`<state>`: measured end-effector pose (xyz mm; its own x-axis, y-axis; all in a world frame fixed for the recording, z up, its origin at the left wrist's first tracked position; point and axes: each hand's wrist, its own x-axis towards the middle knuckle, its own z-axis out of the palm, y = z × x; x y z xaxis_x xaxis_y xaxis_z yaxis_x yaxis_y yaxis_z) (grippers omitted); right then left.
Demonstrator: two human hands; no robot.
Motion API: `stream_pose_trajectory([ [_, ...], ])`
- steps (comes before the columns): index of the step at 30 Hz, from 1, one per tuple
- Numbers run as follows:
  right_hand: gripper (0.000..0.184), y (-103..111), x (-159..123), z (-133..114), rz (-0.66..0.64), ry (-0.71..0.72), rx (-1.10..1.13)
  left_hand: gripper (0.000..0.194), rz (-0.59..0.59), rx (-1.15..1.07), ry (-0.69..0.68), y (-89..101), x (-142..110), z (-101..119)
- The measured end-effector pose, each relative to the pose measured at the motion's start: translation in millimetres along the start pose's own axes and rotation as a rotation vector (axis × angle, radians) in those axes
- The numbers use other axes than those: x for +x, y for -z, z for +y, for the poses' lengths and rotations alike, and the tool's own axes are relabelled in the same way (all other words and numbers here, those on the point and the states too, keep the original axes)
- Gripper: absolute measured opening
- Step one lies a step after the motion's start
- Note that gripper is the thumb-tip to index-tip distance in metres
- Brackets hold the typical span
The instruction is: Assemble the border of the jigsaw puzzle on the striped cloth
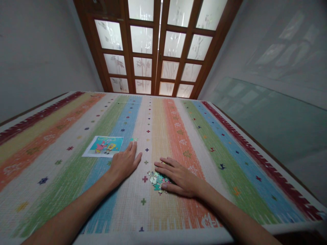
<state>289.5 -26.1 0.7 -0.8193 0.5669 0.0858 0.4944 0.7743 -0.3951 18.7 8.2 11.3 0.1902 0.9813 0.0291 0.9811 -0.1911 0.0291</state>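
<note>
My left hand (126,160) lies low over the tablecloth, its fingers stretched forward and the thumb apart. Its fingertips touch or nearly touch a few joined-looking jigsaw puzzle pieces (134,139) in teal and pale colours. Just left of that hand is a printed picture (106,146) of cartoon figures on a teal ground. My right hand (176,177) rests with spread fingers on the right side of a heap of loose jigsaw puzzle pieces (156,180), covering part of it. Nothing is gripped in either hand, as far as the fingers show.
A striped, patterned tablecloth (163,211) covers the broad table. Behind its far edge stand wooden doors (155,68) with frosted panes. A pale wall (38,51) rises on the left, and a greenish glass-like panel (268,109) leans or hangs along the right wall.
</note>
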Motion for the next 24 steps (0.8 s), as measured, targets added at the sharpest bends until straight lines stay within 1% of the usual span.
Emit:
stream_pose_trajectory([
  [5,0.059,0.5,0.0,0.4,0.001,0.011,0.001,0.051,-0.018,-0.005,0.011,2.5,2.2,0.5],
  [11,0.058,0.0,0.0,0.1,0.015,0.014,-0.004,0.051,-0.011,0.019,0.011,1.9,2.4,0.9],
  [17,0.059,-2.3,-0.5,1.4,0.021,0.017,-0.008,0.044,-0.014,0.033,-0.005,3.0,0.2,0.0],
  [19,0.058,-3.0,-0.7,2.1,0.024,0.024,-0.013,0.039,0.000,0.011,-0.027,1.1,-1.0,-1.7],
  [21,0.057,-3.7,-1.0,3.0,0.033,0.035,-0.017,0.034,0.038,-0.030,-0.065,-3.0,-2.0,-4.6],
  [22,0.056,-4.0,-1.1,3.5,0.038,0.039,-0.019,0.032,0.064,-0.054,-0.101,-5.4,-2.5,-6.3],
  [24,0.056,-4.5,-1.6,4.5,0.042,0.047,-0.027,0.030,0.125,-0.110,-0.217,-9.8,-3.6,-9.7],
])
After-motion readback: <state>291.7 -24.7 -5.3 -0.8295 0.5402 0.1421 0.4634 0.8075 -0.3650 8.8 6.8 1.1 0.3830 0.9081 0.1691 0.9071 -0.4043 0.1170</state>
